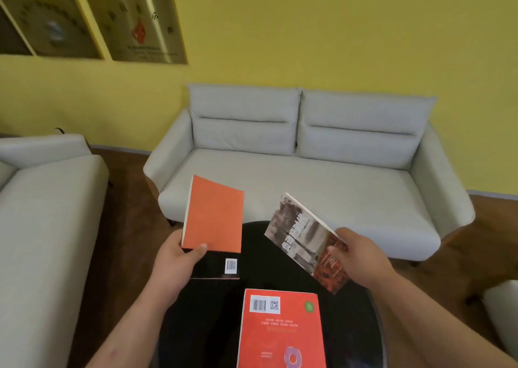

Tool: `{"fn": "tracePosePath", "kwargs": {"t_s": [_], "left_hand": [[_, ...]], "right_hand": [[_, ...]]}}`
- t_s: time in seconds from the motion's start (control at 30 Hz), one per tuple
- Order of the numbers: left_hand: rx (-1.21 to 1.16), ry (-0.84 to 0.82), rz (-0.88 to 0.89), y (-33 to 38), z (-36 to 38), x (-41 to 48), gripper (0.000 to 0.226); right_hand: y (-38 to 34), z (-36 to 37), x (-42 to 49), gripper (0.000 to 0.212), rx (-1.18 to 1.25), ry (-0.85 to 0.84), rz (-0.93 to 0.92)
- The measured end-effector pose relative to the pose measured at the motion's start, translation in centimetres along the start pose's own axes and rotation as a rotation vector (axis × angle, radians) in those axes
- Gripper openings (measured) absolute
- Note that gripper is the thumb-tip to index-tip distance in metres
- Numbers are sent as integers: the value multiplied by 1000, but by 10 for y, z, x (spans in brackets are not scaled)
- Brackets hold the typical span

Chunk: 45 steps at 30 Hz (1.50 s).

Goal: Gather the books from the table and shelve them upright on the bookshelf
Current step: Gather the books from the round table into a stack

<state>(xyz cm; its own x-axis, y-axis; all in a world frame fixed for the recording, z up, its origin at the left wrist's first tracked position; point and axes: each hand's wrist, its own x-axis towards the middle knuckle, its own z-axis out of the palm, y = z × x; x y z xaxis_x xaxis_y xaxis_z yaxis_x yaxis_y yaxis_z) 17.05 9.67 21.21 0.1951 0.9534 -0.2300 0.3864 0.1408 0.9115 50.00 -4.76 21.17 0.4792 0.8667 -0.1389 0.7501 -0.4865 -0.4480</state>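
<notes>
Over the table (201, 325), left fingers (200, 248) pinch the orange book (214, 216), right fingers (335, 251) a seemingly grey-red book (305, 241).

light: even, soft, indoor | shadows: faint | focus: slightly soft | edges: wide-angle bowing

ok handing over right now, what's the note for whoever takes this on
Left hand grips the orange-and-black paperback book by its left edge, thumb on the cover.
Right hand grips the grey-and-red photo-cover book, tilted, above the round black table.
The red paperback book with a barcode lies flat on the table's near side.
Done: two books in hand. Left: gather the red one, shelve all three upright; no bookshelf in view.
</notes>
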Motion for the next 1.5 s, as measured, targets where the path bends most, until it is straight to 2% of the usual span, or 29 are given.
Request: {"fn": "tracePosePath", "kwargs": {"t_s": [0.13,0.23,0.27,0.33,0.43,0.5,0.57,0.63,0.7,0.77,0.83,0.87,0.93,0.97,1.03,1.07,1.17,1.27,1.33,1.4,1.5], "left_hand": [[-96,-30,26,25,3,-54,29],[-252,-92,-141,16,24,-91,19],[-289,-130,-215,9,32,-104,18],[-301,-199,-334,-6,46,-124,25],[-283,-217,-459,-18,57,-149,28],[-183,-220,-458,-28,63,-156,35],[39,-250,-353,-31,67,-164,41],[266,-258,-295,-30,67,-169,23],[352,-278,-241,-31,68,-174,21],[304,-295,-236,-51,71,-163,42],[138,-284,-236,-88,77,-137,70],[58,-298,-272,-88,76,-137,74],[-56,-290,-276,-61,76,-153,51],[-83,-293,-266,-54,78,-155,46],[-92,-308,-248,-42,82,-158,61],[-83,-316,-238,-44,84,-156,70],[-98,-315,-290,-44,85,-152,75],[-139,-334,-328,-46,84,-146,76],[-180,-341,-350,-46,81,-141,68],[-232,-392,-342,-44,77,-136,60],[-251,-532,-303,-48,73,-125,68]], "right_hand": [[9,-20,-52,13,62,114,28],[17,-29,-86,2,211,96,73],[18,-31,-97,5,266,83,93],[20,-31,-115,12,359,64,148],[19,-28,-142,6,501,44,231],[16,-24,-157,9,680,26,301],[9,-17,-170,10,860,-37,366],[0,-7,-180,15,1028,-157,444],[-4,6,-186,20,1156,-280,540],[-5,16,-192,22,1152,-382,526],[-1,25,-195,20,1048,-434,431],[-2,24,-197,17,989,-439,392],[0,25,-194,12,911,-440,332],[1,26,-190,19,891,-463,293],[3,31,-178,44,907,-505,270],[3,34,-175,48,934,-504,307],[7,45,-163,43,1019,-408,467],[1,53,-160,35,1072,-350,527],[-2,57,-159,37,1100,-341,536],[-4,59,-159,43,1089,-341,511],[-19,67,-168,51,1040,-351,349]]}}
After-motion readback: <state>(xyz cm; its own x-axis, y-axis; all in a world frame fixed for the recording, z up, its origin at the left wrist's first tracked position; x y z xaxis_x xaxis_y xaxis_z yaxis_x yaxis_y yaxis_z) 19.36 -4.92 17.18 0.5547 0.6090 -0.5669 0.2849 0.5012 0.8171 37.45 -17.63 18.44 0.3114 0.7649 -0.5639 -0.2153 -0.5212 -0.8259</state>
